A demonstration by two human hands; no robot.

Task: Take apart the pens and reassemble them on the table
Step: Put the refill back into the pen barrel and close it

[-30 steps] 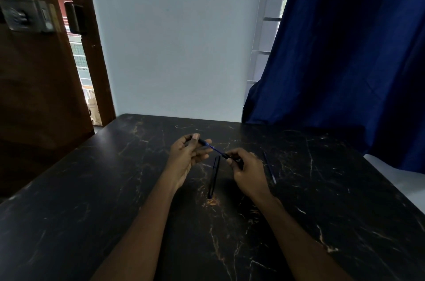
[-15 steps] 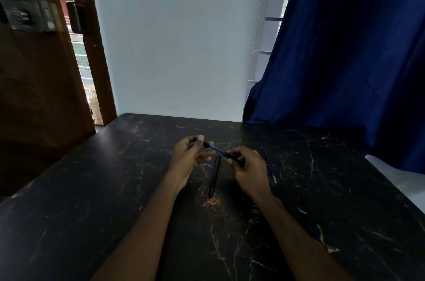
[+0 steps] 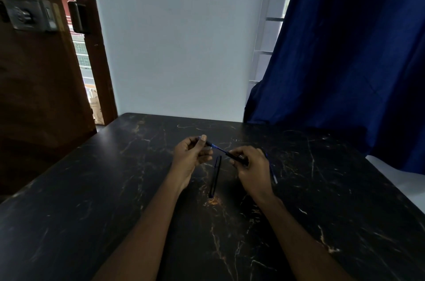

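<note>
With left hand and right hand each clamped by curled fingers on one end of the slim blue-and-black plastic pen, pull straight along the axis, without bending.

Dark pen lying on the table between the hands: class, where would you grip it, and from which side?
Probably mid-barrel, pinched from above across its width: the dark pen lies flat on the table, pointing away, its long sides free.

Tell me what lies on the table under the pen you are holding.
A dark pen lies on the table below the held pen, between the left hand and right hand. A thin blue piece shows beside the right hand, partly covered by it.
</note>
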